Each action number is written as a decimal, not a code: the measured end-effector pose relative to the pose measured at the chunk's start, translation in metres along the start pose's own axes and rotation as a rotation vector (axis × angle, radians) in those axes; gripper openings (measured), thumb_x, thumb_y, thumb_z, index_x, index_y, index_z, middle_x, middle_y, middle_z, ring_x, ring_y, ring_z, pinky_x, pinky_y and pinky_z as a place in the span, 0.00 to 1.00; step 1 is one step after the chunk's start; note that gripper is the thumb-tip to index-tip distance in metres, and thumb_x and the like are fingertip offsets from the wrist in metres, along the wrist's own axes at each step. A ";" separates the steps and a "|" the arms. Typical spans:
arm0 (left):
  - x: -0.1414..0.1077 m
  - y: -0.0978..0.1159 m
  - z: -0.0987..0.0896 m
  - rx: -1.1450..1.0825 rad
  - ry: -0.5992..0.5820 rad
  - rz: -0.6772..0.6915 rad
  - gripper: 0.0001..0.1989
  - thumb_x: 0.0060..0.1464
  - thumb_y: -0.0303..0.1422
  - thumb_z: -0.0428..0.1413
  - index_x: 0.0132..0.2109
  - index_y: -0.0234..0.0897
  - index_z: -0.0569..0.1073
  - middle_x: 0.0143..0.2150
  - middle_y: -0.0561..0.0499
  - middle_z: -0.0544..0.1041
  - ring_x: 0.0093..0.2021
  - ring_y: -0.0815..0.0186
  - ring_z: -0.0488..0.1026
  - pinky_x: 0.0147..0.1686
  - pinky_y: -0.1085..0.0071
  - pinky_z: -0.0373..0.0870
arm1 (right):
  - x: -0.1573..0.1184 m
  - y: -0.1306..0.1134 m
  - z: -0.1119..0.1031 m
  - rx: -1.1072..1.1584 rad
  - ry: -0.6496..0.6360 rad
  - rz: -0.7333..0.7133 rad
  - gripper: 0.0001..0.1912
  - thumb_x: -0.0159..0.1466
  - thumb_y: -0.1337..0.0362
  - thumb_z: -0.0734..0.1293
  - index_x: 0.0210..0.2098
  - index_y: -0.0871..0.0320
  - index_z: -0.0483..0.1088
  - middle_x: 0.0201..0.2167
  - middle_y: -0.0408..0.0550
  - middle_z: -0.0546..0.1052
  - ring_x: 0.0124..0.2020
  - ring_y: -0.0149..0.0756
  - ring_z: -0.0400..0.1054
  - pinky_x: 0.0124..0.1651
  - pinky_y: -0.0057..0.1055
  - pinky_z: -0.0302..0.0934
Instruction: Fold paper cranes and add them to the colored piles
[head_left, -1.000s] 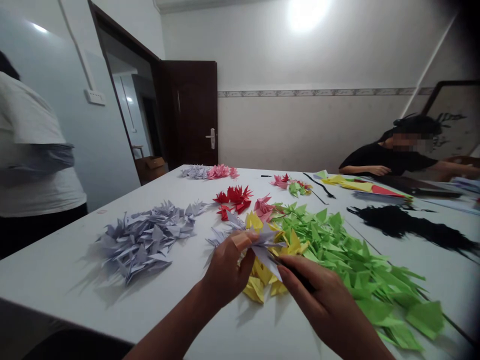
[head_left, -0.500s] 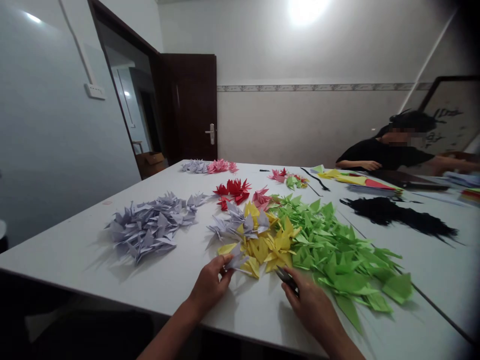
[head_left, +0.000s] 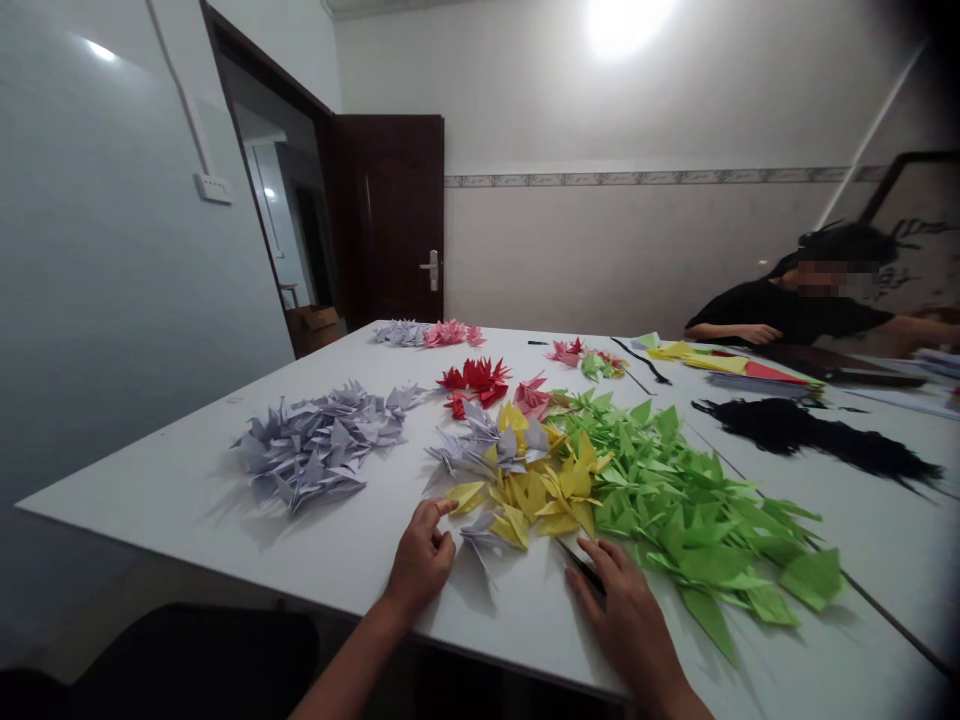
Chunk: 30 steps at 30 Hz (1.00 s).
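My left hand [head_left: 421, 560] has its index finger stretched to the tip of a yellow folded paper piece [head_left: 468, 496], with thumb and finger apart. Just right of it, a lavender folded paper piece [head_left: 484, 532] rests on the white table [head_left: 300, 562]. A slim dark pointed tool [head_left: 583, 566] lies between the thumb and fingers of my right hand [head_left: 624, 600], low over the table; its exact kind is unclear. Ahead of both hands are yellow paper pieces [head_left: 551, 494], with lavender ones [head_left: 491, 440] behind. A large heap of green paper pieces [head_left: 686, 510] spreads beside my right hand.
A lavender paper heap [head_left: 315, 450] sits left. Red pieces [head_left: 476, 380] and pink pieces [head_left: 450, 333] lie farther back. Black strands [head_left: 806, 430] and paper sheets [head_left: 739, 366] are at right, near a seated person [head_left: 787, 310]. A door [head_left: 390, 215] stands behind.
My left hand has let go of the lavender paper piece and moved to the yellow piece's tip. My right fingers have straightened around the dark tool. The view has shifted slightly left.
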<state>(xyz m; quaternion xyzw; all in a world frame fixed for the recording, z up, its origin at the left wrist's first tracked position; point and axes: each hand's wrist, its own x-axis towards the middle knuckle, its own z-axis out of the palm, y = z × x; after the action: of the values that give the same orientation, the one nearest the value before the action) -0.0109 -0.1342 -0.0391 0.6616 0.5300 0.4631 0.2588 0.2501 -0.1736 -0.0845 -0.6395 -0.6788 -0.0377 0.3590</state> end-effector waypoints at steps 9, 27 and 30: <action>-0.002 0.002 -0.001 -0.006 0.005 0.000 0.14 0.51 0.28 0.50 0.44 0.34 0.72 0.47 0.45 0.72 0.24 0.74 0.65 0.28 0.73 0.68 | 0.001 -0.002 -0.005 0.030 -0.018 0.000 0.19 0.63 0.55 0.61 0.45 0.60 0.74 0.46 0.58 0.75 0.47 0.47 0.71 0.51 0.42 0.66; -0.002 -0.003 -0.001 -0.028 0.055 0.000 0.13 0.50 0.31 0.51 0.43 0.35 0.74 0.46 0.45 0.74 0.23 0.73 0.65 0.28 0.70 0.69 | 0.004 -0.004 -0.005 0.105 0.042 0.000 0.29 0.63 0.42 0.58 0.43 0.60 0.75 0.42 0.58 0.78 0.43 0.46 0.73 0.46 0.42 0.69; -0.004 -0.004 -0.003 -0.027 0.072 -0.008 0.13 0.50 0.31 0.51 0.43 0.35 0.73 0.45 0.45 0.74 0.23 0.73 0.65 0.29 0.71 0.69 | 0.003 -0.004 -0.007 0.126 0.073 0.010 0.29 0.63 0.43 0.58 0.43 0.60 0.75 0.40 0.57 0.78 0.41 0.46 0.74 0.44 0.42 0.70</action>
<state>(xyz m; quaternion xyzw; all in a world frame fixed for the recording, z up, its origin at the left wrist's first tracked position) -0.0154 -0.1376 -0.0424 0.6388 0.5352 0.4927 0.2504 0.2500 -0.1749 -0.0759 -0.6171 -0.6632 -0.0165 0.4232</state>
